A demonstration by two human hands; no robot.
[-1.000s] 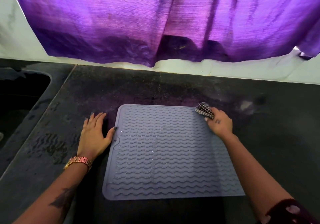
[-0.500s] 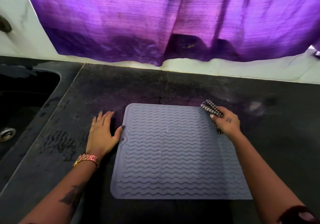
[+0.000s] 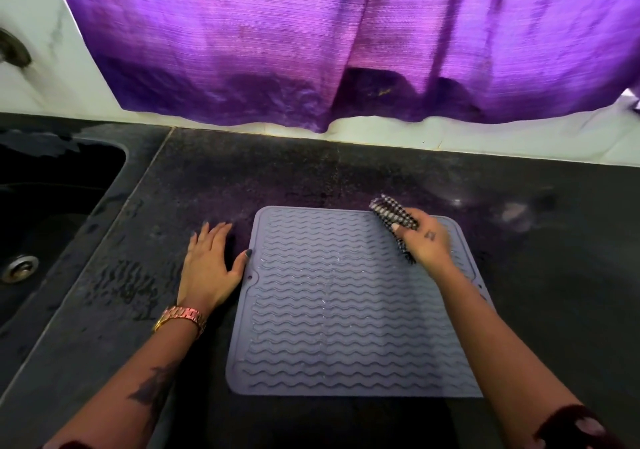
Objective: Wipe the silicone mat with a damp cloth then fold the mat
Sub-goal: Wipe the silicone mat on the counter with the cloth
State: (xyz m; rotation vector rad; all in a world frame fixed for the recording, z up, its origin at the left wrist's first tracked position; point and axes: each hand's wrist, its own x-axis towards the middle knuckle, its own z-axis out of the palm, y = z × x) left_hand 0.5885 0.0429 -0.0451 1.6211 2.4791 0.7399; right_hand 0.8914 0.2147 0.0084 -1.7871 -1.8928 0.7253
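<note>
head view: a dark speckled tabletop (image 3: 381, 178) with one black sink (image 3: 52, 206) at 9 o'clock and one purple curtain (image 3: 311, 39) at 12. one grey silicone mat (image 3: 346, 310) lies flat at centre. two hands: left hand (image 3: 211, 265) flat beside the mat, thumb touching its edge; right hand (image 3: 427, 244) grasping one checked cloth (image 3: 391, 214) on the mat at 1 o'clock.

A dark stone countertop (image 3: 311, 174) is backed by a white wall (image 3: 519, 136). A backlit purple curtain (image 3: 311, 43) is hung above it; a black sink (image 3: 52, 206) is set at its left.

Purple curtain (image 3: 346, 39) above dark countertop (image 3: 554, 275), black sink (image 3: 62, 185) with drain (image 3: 19, 267)
</note>
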